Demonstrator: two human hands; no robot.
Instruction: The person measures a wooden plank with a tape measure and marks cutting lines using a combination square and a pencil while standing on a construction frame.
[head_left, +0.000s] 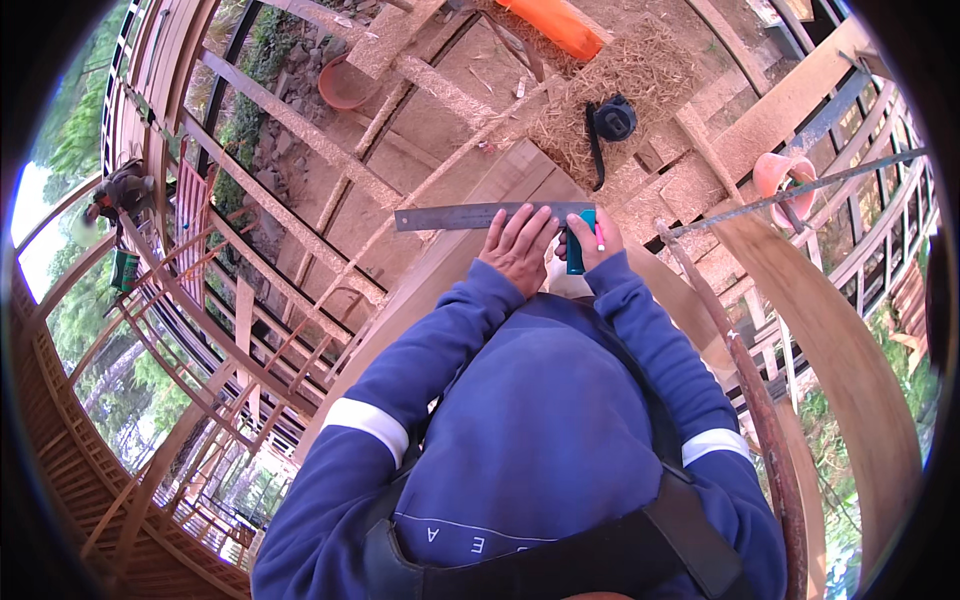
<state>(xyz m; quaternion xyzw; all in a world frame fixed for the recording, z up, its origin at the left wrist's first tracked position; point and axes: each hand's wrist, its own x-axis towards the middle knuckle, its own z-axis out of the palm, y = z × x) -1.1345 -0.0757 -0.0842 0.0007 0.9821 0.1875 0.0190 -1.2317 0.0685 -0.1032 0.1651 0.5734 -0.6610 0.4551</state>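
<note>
A try square with a long grey steel blade (pixel 440 217) and a green handle (pixel 576 246) lies across the timber beam (pixel 500 192) in front of me. My left hand (pixel 518 245) rests on the blade, its fingers stretched side by side over the metal. At the blade's right end, my right hand (pixel 600 243) is closed around the green handle. A thin pink stick (pixel 600 236), perhaps a pencil, shows between its fingers. The undersides of both hands are hidden.
A black tape measure (pixel 614 119) lies on wood shavings (pixel 655 75) beyond the beam. Sawdust-covered joists (pixel 300 115) with open gaps surround me. Orange bowls stand left (pixel 345 83) and right (pixel 782 175). A long plank (pixel 835 330) rises at right; another person (pixel 125 190) is far left.
</note>
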